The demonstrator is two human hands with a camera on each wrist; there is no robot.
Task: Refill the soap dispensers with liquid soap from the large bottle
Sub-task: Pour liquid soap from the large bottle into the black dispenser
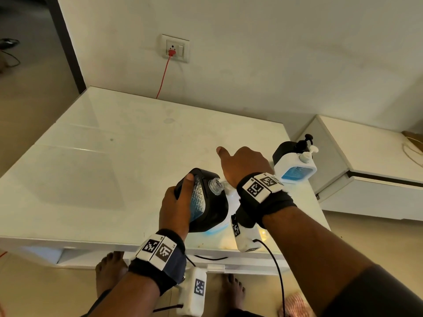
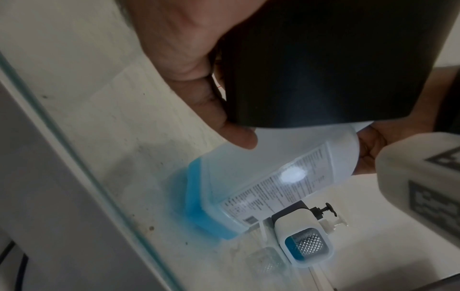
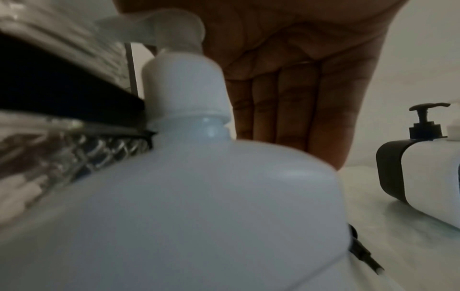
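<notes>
Soap could miss the neck: my left hand (image 1: 176,202) grips the black dispenser (image 1: 206,202) tilted, its open mouth against the big bottle (image 2: 281,173) on the surface (image 1: 114,168). My right hand (image 1: 242,164) hovers over the bottle's pump (image 3: 159,27), fingers straight, holding nothing. Pressing off-centre might tip the bottle or spill; two more dispensers (image 1: 295,164) stand near.

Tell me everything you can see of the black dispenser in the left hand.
The black dispenser has a matt black casing with rounded corners and a clear, diamond-textured window showing blue liquid low inside. Its pump is off: the clear threaded neck stands open. It is tilted, neck towards the large bottle. The left hand grips its body, thumb across the window.
</notes>
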